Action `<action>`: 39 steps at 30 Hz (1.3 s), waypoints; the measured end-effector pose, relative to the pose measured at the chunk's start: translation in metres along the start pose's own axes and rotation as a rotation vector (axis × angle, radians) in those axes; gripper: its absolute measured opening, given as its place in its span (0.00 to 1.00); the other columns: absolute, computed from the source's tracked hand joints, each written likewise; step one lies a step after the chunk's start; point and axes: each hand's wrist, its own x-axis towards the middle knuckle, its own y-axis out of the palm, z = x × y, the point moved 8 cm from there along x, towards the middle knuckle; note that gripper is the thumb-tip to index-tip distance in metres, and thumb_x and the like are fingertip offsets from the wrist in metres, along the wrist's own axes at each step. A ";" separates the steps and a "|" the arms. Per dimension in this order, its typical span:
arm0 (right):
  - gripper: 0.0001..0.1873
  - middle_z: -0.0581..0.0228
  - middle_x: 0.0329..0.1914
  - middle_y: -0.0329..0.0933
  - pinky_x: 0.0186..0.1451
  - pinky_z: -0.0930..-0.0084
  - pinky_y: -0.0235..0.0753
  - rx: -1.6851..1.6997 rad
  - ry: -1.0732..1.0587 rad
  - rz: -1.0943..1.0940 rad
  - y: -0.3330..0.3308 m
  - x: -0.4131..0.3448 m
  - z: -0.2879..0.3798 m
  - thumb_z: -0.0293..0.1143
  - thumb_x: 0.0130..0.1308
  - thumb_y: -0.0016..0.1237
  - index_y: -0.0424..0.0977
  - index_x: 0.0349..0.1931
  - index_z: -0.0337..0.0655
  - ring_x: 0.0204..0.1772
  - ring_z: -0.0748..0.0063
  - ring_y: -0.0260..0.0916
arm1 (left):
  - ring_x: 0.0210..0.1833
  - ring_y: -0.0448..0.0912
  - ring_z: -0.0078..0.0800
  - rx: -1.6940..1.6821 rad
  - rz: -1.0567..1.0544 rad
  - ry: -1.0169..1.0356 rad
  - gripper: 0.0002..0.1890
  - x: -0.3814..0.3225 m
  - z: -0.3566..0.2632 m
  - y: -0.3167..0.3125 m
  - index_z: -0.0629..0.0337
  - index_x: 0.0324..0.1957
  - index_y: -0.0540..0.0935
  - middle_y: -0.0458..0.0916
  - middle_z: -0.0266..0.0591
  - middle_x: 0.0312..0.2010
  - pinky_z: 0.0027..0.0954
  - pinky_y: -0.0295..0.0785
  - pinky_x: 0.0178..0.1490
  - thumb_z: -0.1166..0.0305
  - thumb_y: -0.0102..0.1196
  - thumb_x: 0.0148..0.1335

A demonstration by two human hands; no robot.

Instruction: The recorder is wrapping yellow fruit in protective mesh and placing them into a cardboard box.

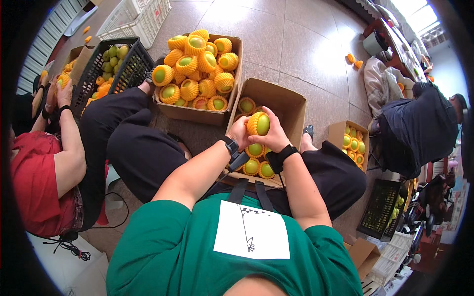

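Observation:
Between my left hand (240,133) and my right hand (273,131) is a green fruit in an orange foam net sleeve (258,123); both hands grip it from opposite sides. They are above an open cardboard box (290,98) between my legs. Inside that box, netted green fruits (251,166) lie along the near side, and more show at its left side; my hands hide part of the contents. Just left of it, a second cardboard box (192,113) is heaped with green fruits in orange foam nets (186,63), a few with a reddish tint.
To the left, a co-worker in red (37,177) holds a netted fruit beside a black plastic crate (135,55) of green fruits. White crates (148,26) stand behind it. At right are a small box of netted fruits (337,133), a black crate (377,211) and another seated person (418,122).

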 end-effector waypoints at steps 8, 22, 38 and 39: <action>0.45 0.49 0.56 0.63 0.64 0.66 0.62 0.030 0.199 0.021 0.003 -0.002 -0.016 0.38 0.37 0.68 0.60 0.59 0.40 0.60 0.53 0.62 | 0.49 0.77 0.31 0.164 -0.026 0.018 0.24 0.002 0.000 -0.002 0.56 0.54 0.71 0.77 0.38 0.48 0.34 0.72 0.53 0.51 0.29 0.71; 0.42 0.50 0.55 0.63 0.63 0.66 0.62 0.229 0.120 0.097 0.015 0.000 -0.007 0.37 0.39 0.64 0.60 0.58 0.41 0.59 0.54 0.62 | 0.37 0.78 0.21 0.308 -0.172 0.037 0.24 0.014 0.007 -0.046 0.49 0.47 0.75 0.80 0.28 0.38 0.23 0.72 0.34 0.43 0.36 0.67; 0.49 0.48 0.57 0.60 0.65 0.65 0.62 -0.076 0.101 -0.059 -0.007 -0.002 -0.004 0.32 0.35 0.66 0.57 0.62 0.41 0.60 0.49 0.61 | 0.46 0.78 0.29 0.251 -0.160 0.009 0.29 -0.003 0.002 -0.006 0.52 0.53 0.72 0.78 0.34 0.47 0.27 0.74 0.46 0.41 0.29 0.68; 0.50 0.48 0.58 0.60 0.65 0.65 0.62 -0.047 0.063 -0.048 -0.005 0.000 -0.004 0.33 0.35 0.67 0.56 0.63 0.40 0.60 0.49 0.61 | 0.46 0.78 0.29 0.204 -0.110 0.010 0.29 -0.002 0.002 0.001 0.53 0.53 0.71 0.78 0.35 0.47 0.28 0.74 0.47 0.43 0.28 0.69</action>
